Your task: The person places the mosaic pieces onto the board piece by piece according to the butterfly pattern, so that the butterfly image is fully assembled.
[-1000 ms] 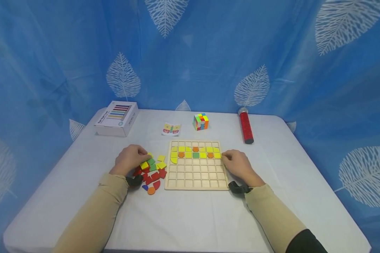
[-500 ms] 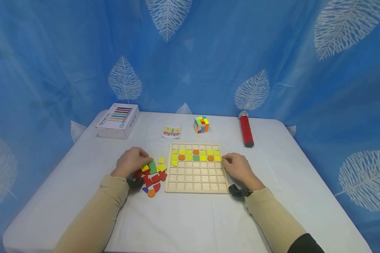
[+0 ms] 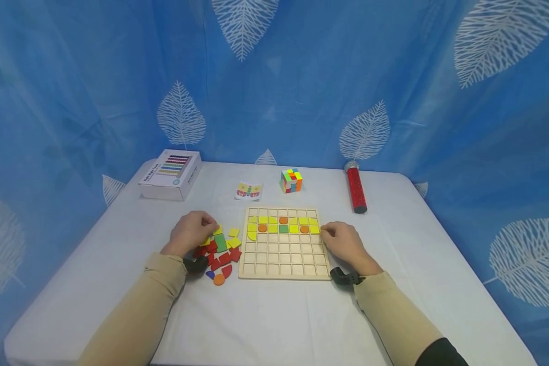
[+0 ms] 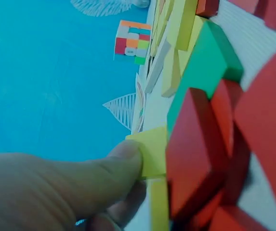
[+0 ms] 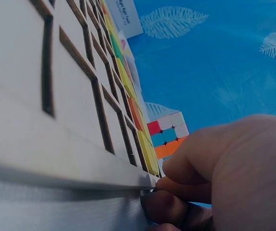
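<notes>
My left hand pinches a yellow square tile between thumb and fingers, at the far side of a loose heap of tiles. Just in front of the fingertips lie a green tile and red tiles. Right of the heap lies a wooden grid board; yellow tiles, orange discs and a green square fill cells in its upper rows. At the board's right edge, my right hand holds the rim with thumb and curled fingers.
A butterfly pattern card and a puzzle cube lie behind the board. A white box stands at the back left, a red glittery microphone-like stick at the back right. An orange disc lies at the heap's near end.
My left fingers have shifted tiles on the heap, uncovering more of the green tile and a red one, and now hold a yellow square. The right hand stays at the board's edge.
</notes>
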The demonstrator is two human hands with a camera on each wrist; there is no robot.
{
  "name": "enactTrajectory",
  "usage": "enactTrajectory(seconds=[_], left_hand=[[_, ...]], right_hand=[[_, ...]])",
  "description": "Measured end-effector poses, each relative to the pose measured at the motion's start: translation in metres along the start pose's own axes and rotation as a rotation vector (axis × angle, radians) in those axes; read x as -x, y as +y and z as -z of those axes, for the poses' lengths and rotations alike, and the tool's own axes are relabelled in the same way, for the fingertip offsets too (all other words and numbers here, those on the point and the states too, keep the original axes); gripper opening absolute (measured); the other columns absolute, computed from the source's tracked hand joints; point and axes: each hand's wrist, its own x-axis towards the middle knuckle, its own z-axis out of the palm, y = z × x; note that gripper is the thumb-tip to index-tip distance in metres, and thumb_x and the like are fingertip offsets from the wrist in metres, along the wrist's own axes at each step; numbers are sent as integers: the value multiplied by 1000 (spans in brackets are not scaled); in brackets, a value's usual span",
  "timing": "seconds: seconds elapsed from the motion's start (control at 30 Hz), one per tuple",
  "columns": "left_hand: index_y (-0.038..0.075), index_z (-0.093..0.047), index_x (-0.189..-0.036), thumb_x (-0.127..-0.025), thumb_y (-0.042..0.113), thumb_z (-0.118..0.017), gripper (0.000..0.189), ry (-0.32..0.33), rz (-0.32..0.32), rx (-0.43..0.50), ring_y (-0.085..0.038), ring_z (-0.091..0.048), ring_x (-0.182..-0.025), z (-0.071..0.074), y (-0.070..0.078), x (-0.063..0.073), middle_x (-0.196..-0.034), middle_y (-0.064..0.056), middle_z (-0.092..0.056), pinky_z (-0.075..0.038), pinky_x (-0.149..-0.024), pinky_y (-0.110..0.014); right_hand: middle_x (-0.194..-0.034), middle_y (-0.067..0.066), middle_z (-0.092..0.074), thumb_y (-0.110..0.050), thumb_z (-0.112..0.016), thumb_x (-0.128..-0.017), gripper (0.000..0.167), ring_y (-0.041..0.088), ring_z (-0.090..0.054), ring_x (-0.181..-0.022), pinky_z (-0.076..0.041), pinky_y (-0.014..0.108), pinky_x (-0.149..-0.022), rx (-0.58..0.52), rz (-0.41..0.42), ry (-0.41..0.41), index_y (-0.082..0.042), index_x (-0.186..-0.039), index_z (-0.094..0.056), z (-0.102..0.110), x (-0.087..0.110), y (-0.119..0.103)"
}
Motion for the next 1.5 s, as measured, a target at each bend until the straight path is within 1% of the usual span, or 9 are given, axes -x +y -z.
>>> enactTrajectory(seconds=[0.13, 0.27, 0.5, 0.63, 0.87, 1.13, 1.33, 1.4, 1.5], left_hand=[[10, -68, -118, -101, 28, -66, 25, 57, -54, 43, -28, -59, -100, 0, 8, 5, -115, -11, -67, -53, -89, -41], [12, -71, -116, -101, 28, -67, 23, 80, -160, 64, -27, -58, -101, -3, 27, 16, -113, -8, -69, -52, -91, -43], [16, -76, -106, -97, 28, -72, 15, 52, -306, 2, -21, -62, -92, -26, 67, 24, -106, -1, -73, -53, -80, -39], [18, -77, -106, -96, 31, -73, 17, 3, -308, -36, -20, -61, -92, -44, 79, 20, -106, 1, -73, -52, -81, -38], [17, -76, -109, -96, 29, -74, 18, 9, -227, -113, -19, -59, -83, -59, 79, 20, -99, 2, -72, -49, -74, -32], [20, -78, -107, -95, 32, -76, 17, 26, -282, -146, -18, -60, -85, -64, 76, 16, -102, 4, -73, -51, -75, -33], [24, -82, -101, -91, 31, -80, 13, 35, -367, -177, -14, -62, -89, -67, 75, 14, -103, 7, -73, -52, -75, -33], [25, -83, -101, -90, 32, -80, 13, 36, -370, -173, -15, -62, -91, -67, 74, 14, -105, 7, -73, -52, -74, -32], [24, -82, -105, -92, 31, -78, 15, 51, -332, -152, -19, -63, -99, -59, 69, 14, -112, 4, -73, -53, -82, -37]], right_hand=[[-120, 14, -74, -22, -59, -98, 34, 31, -66, -114, -50, 52, -102, 1, 6, 4, -3, -122, -74, 0, 0, 0], [-120, 14, -74, -22, -59, -97, 35, 31, -66, -112, -50, 52, -101, 3, 5, 8, -3, -122, -73, -1, 0, -1], [-119, 14, -74, -22, -58, -98, 34, 31, -66, -111, -50, 52, -100, 8, 12, 1, -3, -122, -74, 0, 0, 2], [-117, 13, -75, -22, -59, -97, 34, 30, -66, -109, -50, 52, -99, 8, 13, 18, -3, -120, -74, 1, 1, 2], [-121, 15, -73, -22, -59, -97, 36, 33, -65, -117, -49, 53, -103, -7, 9, -3, -2, -123, -73, -3, 2, 0], [-122, 15, -73, -22, -58, -98, 35, 34, -65, -118, -49, 54, -103, 1, 17, 2, -3, -123, -73, -1, -2, -1], [-121, 14, -74, -22, -59, -98, 34, 31, -66, -114, -50, 53, -101, 3, 5, 2, -3, -122, -74, 1, -1, -1], [-121, 13, -74, -21, -59, -98, 33, 31, -66, -114, -50, 52, -101, 4, 1, 0, -3, -122, -74, 1, -1, -1], [-121, 14, -74, -21, -59, -98, 34, 32, -66, -115, -50, 53, -102, -1, 0, -2, -3, -122, -73, 1, 0, 0]])
